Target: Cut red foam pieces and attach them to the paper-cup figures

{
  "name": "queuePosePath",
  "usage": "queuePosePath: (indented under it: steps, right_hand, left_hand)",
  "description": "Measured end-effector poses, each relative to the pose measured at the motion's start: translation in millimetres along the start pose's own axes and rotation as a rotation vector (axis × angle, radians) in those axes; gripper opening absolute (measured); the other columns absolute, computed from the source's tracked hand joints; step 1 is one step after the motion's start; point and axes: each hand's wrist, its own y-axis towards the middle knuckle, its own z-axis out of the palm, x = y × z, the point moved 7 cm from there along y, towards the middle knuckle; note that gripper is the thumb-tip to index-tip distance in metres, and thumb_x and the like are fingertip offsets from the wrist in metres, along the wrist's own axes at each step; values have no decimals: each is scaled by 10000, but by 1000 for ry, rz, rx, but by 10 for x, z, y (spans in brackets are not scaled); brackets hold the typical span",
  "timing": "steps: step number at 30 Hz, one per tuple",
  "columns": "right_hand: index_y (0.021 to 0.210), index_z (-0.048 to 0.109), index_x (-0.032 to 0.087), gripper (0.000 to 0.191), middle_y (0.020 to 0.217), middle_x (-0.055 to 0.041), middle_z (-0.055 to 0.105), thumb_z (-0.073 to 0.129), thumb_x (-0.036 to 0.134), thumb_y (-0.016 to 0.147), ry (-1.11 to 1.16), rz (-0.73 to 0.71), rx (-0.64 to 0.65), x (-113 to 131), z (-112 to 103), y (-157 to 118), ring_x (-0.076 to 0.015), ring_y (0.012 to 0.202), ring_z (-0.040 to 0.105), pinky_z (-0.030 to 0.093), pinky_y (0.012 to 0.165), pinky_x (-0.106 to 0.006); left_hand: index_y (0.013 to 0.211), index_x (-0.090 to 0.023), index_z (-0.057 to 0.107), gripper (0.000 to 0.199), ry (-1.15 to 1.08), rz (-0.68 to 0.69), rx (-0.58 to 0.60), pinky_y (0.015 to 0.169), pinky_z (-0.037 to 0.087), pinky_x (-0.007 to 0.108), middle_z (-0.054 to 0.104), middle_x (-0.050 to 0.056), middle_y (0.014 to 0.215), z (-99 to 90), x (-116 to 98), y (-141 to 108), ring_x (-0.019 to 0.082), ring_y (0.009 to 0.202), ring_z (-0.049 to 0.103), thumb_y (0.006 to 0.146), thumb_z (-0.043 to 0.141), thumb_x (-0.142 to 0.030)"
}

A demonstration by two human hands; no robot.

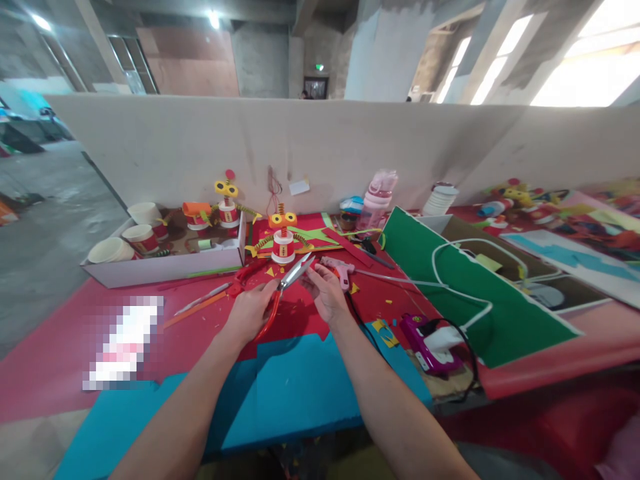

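Note:
My left hand (254, 310) is closed round the red handles of a pair of scissors (296, 272), whose metal blades point up and to the right. My right hand (324, 291) pinches a small red piece (313, 264), likely paper, right by the blade tips. Just beyond the blades stands a paper-cup figure (283, 247) with a spring neck, spring arms and an orange head with yellow eyes. A pink glue gun (341, 270) lies beside my right fingers. Blue sheets (300, 380) cover the table edge under my forearms.
At the left, a white box (165, 270) holds paper cups and a second figure (229, 207). On the right are a green board (450, 293), a purple power strip (431, 347) and a white cable. A pink bottle (376, 203) stands before the pale partition (320, 143).

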Motion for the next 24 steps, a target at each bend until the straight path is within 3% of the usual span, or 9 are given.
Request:
queuePosePath:
  steps: [18,24]
  right_hand:
    - [755,647,212,278,713,51,672,828,311,568,-12,-11,19,21,1,-2,-101,641,621,512,709,-252]
    - [762,658,208,271,722,48,677,827,308,575,-25,-16,27,35,-4,1,-98,648,624,510,719,-250]
  left_hand:
    - [1237,-200,464,465,43,-11,6,646,427,240,643,90,960,8,13,6,207,810,640,778,466,-124]
    - [1244,-197,465,453,65,5,-7,670,444,263,635,117,1052,22,25,6,225,838,645,793,470,-152]
